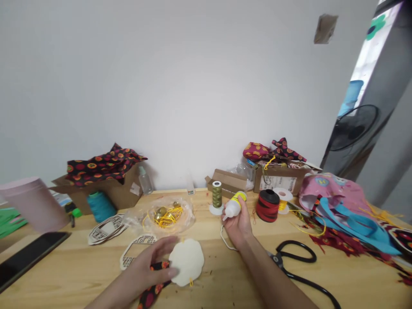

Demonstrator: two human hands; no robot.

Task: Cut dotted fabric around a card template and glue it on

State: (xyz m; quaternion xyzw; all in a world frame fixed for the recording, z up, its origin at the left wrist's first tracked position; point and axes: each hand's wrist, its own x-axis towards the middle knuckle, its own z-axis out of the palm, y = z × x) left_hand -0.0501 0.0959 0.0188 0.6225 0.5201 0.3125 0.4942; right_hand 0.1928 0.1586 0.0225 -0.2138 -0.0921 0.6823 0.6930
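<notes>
Left hand (146, 262) gripping a strip of dotted black fabric (149, 295) against a scalloped cream disc (187, 262), both lying on the table (219, 283); right hand (238, 227) clenched around a white glue bottle (232, 209), raised just beyond them.

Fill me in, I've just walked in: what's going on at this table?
A person at a wooden table holds a white squeeze bottle with a yellow collar in their right hand. Their left hand lies against a scalloped cream disc and a strip of dark patterned fabric. Nearby are a plastic bag of gold bells and yellow cord, a red-and-black spool, and black-handled scissors.
</notes>
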